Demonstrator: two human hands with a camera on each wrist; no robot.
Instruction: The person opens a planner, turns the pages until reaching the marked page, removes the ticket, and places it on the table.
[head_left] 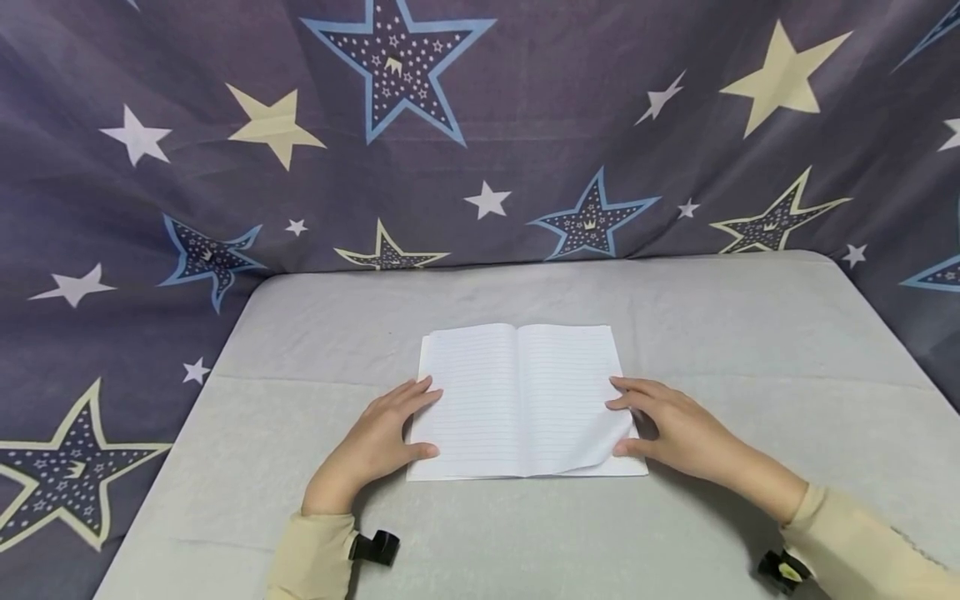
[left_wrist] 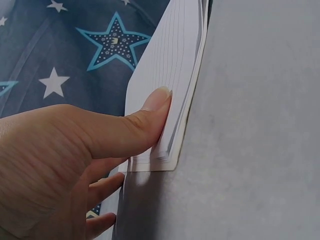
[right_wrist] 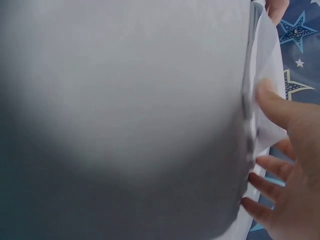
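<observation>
Starry cloth (head_left: 555, 92) backs a grey table (head_left: 510, 542); left hand (head_left: 380, 431) and right hand (head_left: 690, 431), spread, touch an open lined notebook (head_left: 480, 400), one corner curling.

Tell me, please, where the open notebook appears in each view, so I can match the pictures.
Head: the notebook lies just below centre, between the left hand and the right hand.
Left wrist: the notebook is at upper middle, running off the top.
Right wrist: the notebook is a narrow strip at upper right, partly behind the right hand.
Shared landmark: the star-printed cloth, visible in all three.
</observation>
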